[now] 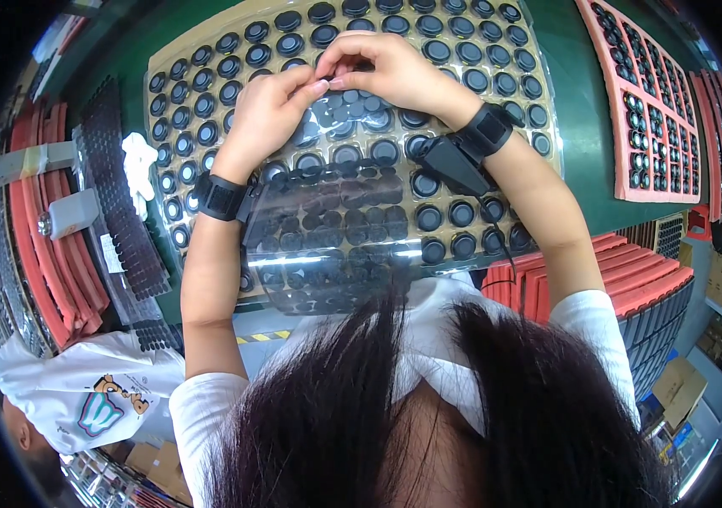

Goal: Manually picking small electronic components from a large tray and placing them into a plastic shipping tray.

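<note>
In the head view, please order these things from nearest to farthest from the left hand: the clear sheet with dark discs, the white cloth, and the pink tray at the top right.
From the left hand:
1. Clear sheet with dark discs, just below the hand.
2. White cloth, to the left on the green table.
3. Pink tray, far to the right.

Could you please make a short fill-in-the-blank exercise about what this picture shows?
1. Both hands, the left hand and the right hand, meet above a large tray of round ____ parts.
2. Each wrist wears a black ____.
3. The table under the tray is ____.
4. The tray at the right is ____.

Missing words: black; band; green; pink
</note>
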Demonstrator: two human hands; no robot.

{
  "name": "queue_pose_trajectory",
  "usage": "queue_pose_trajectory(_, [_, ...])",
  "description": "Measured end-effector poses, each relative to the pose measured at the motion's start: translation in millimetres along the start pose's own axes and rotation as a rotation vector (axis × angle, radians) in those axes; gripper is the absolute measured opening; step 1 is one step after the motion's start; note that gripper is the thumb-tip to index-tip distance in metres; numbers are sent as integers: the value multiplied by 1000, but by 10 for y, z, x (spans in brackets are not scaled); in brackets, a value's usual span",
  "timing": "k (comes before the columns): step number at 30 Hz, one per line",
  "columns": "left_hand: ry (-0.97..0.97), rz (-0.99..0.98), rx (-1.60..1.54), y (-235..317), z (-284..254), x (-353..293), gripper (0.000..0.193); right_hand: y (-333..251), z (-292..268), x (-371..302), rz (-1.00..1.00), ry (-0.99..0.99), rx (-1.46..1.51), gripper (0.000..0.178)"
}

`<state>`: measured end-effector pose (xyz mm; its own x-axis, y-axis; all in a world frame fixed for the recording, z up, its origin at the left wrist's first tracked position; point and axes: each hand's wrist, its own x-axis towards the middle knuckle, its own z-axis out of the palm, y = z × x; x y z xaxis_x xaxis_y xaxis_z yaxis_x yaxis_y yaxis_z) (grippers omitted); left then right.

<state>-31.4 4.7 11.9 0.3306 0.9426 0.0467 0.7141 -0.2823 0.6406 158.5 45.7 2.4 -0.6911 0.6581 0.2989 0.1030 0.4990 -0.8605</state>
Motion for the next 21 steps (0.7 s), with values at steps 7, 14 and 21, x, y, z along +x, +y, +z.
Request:
queue_pose_trajectory(7, [30, -1, -52, -31, 33, 0, 25, -62, -51, 15, 54, 13, 93, 20])
queue_pose_trajectory(14, [28, -6, -106, -40, 21, 11, 25, 200, -147, 12, 208, 20, 475, 33])
queue_pose_trajectory(21, [3, -28, -103, -39, 19, 5, 23, 108, -81, 25, 46, 159, 410, 31])
